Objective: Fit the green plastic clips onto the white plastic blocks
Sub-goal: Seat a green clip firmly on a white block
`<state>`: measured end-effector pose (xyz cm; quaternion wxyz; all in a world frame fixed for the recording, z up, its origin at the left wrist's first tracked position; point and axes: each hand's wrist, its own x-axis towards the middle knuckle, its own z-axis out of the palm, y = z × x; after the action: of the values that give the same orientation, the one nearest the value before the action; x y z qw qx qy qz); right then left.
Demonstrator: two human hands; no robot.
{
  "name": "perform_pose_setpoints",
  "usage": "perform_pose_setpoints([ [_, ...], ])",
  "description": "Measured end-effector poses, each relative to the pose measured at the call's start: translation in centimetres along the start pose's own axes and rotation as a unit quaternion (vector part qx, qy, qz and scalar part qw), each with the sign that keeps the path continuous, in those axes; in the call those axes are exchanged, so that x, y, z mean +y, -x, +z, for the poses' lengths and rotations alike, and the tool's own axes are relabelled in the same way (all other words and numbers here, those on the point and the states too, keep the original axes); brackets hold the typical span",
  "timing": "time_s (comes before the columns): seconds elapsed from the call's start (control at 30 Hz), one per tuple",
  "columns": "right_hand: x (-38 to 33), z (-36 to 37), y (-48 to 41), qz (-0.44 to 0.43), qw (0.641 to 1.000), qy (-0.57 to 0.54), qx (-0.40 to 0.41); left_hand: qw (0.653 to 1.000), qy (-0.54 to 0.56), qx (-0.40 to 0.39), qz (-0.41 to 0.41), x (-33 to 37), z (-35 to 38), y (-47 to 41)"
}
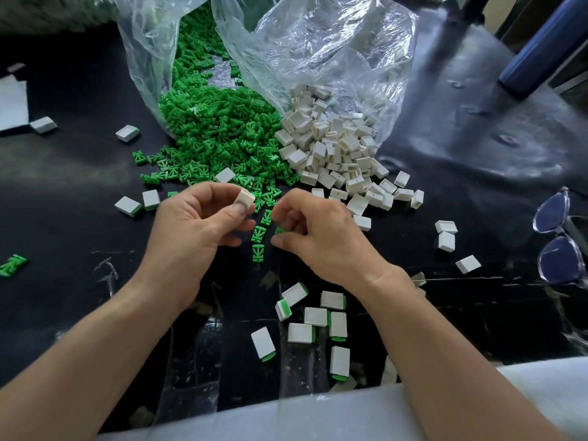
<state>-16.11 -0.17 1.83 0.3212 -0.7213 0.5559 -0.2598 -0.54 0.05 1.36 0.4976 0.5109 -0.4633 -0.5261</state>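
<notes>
The black tabletop (79, 160) carried everything. On it lay a clear plastic bag (318, 58), its mouth open toward the person, and out of it spilled the heap of green clips (216, 122), the landmark here. Directly right of that heap, touching it, sat the heap of white blocks (334, 148).

Both forearms reached in from the near edge and met just in front of the green heap. The left hand (197, 224) was raised with its fingers curled, thumb and forefinger pinching a single white block (245, 198) at the heap's near fringe. The right hand (321, 237) lay back-up just beside it, fingers curled down, thumb and fingertips pinching a green clip (280, 230) (only a sliver of it showed). The two hands were close but not touching.

Nearer the person than the green heap, between the forearms, lay a scatter of fitted blocks (318, 319), each white with a green edge. Far right of the heap rested a pair of glasses (560, 237). A few loose clips (258, 241) lay between the hands.
</notes>
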Motion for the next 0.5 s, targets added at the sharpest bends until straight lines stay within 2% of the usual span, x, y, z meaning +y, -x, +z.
perform_pose_setpoints([
  [0.2,0.27,-0.40,-0.34,0.013,0.984,-0.141,0.108,0.999,-0.012,-0.029,-0.006,0.15,0.11,0.25],
  [0.33,-0.04,-0.33,-0.26,-0.005,0.972,-0.219,0.090,0.998,-0.016,-0.055,-0.002,0.20,0.06,0.53],
  [0.5,-0.22,-0.01,-0.14,-0.038,0.974,-0.214,0.067,0.998,-0.018,-0.063,-0.003,0.23,-0.05,0.51],
])
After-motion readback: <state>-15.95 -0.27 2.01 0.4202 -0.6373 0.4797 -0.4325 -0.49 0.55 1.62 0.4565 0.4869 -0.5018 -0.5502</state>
